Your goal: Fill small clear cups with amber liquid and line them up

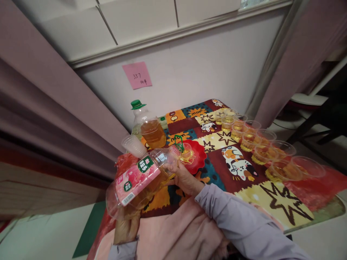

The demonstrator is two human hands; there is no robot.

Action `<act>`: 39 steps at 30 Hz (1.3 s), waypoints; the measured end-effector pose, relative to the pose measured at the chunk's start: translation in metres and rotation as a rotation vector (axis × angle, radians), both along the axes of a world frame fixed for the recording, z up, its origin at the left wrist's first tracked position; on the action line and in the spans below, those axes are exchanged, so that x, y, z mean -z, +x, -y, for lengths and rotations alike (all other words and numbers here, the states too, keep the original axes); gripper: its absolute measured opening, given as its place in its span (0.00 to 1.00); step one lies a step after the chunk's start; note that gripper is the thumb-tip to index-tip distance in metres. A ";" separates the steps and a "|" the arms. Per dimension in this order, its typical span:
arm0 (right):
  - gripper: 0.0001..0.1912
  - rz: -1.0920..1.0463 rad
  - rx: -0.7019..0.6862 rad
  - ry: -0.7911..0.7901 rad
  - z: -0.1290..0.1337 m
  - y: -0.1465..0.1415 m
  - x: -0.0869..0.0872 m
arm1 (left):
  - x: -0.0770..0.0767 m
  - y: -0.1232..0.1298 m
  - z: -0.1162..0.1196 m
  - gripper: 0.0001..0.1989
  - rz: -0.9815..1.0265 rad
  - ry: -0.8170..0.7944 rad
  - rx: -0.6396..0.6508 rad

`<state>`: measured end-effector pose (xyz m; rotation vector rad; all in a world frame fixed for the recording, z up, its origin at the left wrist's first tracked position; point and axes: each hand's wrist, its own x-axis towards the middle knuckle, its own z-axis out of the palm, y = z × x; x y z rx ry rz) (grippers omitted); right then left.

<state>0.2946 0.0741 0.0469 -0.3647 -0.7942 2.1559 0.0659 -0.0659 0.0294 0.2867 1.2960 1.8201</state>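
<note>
A large clear plastic juice bottle [138, 178] with a pink label lies tilted across my two hands, its neck pointing right and some amber drink inside. My right hand [185, 177] grips it near the neck. Under its base, my left hand [127, 225] holds it up, the fingers partly hidden behind the bottle. The mouth is over a clear plastic cup [187, 153] that holds a little yellow drink. That cup stands on a red scalloped plate [200, 159]. By the mouth a green plastic loop [179, 141] shows.
A second juice bottle [150, 126] with a green cap stands upright at the back left. Near it leans a stack of clear cups [135, 146]. Several filled cups [262, 153] line the right side of the patterned tablecloth [238, 168]. A pink note [137, 76] is on the wall.
</note>
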 end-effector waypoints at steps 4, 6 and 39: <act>0.44 0.000 -0.001 0.001 0.000 0.000 0.000 | 0.001 0.008 -0.003 0.42 -0.168 -0.039 -0.060; 0.44 -0.003 -0.003 0.001 0.000 0.000 0.000 | 0.000 0.011 -0.004 0.41 -0.204 -0.051 -0.053; 0.45 -0.001 -0.006 0.002 0.000 0.001 -0.003 | 0.007 0.004 -0.004 0.29 -0.109 -0.007 -0.044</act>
